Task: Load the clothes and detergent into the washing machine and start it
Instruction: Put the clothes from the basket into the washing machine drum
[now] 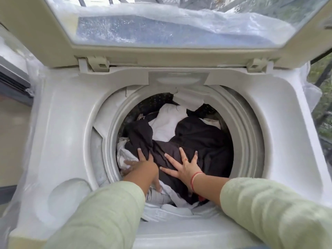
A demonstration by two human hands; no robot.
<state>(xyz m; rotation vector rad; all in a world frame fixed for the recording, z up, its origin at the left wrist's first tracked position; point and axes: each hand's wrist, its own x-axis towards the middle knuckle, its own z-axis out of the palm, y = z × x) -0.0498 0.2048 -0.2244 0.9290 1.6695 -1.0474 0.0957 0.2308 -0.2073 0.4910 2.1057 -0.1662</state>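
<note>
A top-loading washing machine (68, 133) stands open below me, its drum ring (246, 126) around a heap of clothes. Black garments (201, 137) lie over white ones (167, 121) inside the drum. My right hand (183, 166) lies flat on the black cloth with fingers spread and straight, a red thread at its wrist. My left hand (145, 162) presses down on the black and white cloth at the drum's left side, its fingers straight, partly sunk among the clothes. No detergent is in view.
The glass lid (161, 22) stands raised at the back, covered with clear plastic film. A round recess (70, 196) sits in the machine's top at front left. A dark window frame (14, 81) is to the left, foliage to the right.
</note>
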